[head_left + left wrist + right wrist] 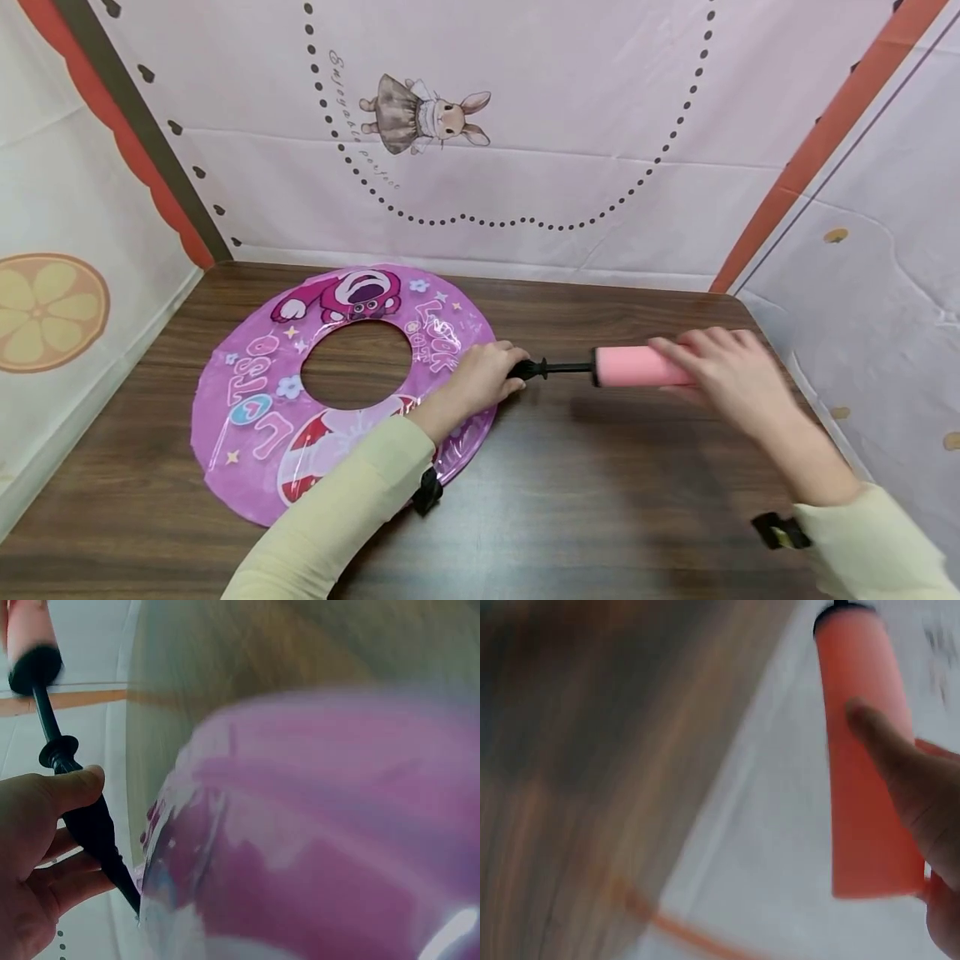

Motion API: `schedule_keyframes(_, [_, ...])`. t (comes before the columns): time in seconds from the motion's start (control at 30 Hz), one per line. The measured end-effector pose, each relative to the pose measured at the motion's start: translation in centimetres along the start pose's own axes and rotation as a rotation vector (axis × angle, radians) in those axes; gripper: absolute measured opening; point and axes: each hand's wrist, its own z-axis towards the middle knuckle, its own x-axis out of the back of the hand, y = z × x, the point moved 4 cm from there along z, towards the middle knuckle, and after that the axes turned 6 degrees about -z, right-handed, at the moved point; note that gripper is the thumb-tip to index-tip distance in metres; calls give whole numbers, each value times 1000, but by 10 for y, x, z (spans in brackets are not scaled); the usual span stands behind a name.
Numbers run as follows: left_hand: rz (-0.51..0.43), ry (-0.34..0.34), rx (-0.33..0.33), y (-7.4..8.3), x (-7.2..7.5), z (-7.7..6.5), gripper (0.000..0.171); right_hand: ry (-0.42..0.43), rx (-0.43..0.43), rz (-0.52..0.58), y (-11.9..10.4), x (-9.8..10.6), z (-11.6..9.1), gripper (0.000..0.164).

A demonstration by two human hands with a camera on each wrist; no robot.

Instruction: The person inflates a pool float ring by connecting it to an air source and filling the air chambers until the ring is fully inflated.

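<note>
A purple swim ring (247, 467) with cartoon prints lies on the left of the table, looking partly filled with air. At its right edge my left hand (483, 375) grips the black nozzle end of a hand pump (637, 367). In the left wrist view the tapered black nozzle (94, 825) sits between thumb and fingers, its tip at the ring's edge; whether it is inside a valve is hidden. My right hand (731, 379) holds the pump's pink barrel (866, 787), fingers wrapped round it. A stretch of thin black rod shows between the barrel and the nozzle end.
The brown wood-grain table (585, 517) carries the ring. Behind it hangs a pale printed cloth (570, 100) with a rabbit figure, and more cloth closes off both sides. Black straps (780, 531) sit at the wrists.
</note>
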Motion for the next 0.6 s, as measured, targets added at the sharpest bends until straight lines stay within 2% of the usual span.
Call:
schedule_keyframes(0.07, [9,19,-18,1,1,-1,39,15,37,-21,-17,-8,14,52])
schedule_keyframes(0.17, [8,47,-31,2,1,-2,38,36,51,-58,-34,-16,28,60])
schedule_keyframes(0.3, [9,49,-21,1,0,-3,38,47,60,-75,-47,-23,36,61])
schedule_keyframes(0.43, [4,33,3,0,0,-3,38,52,55,-51,-45,-23,31,62])
schedule_keyframes(0.6, [-7,6,22,-1,-2,-1,39,10,16,-1,-23,-18,13,58])
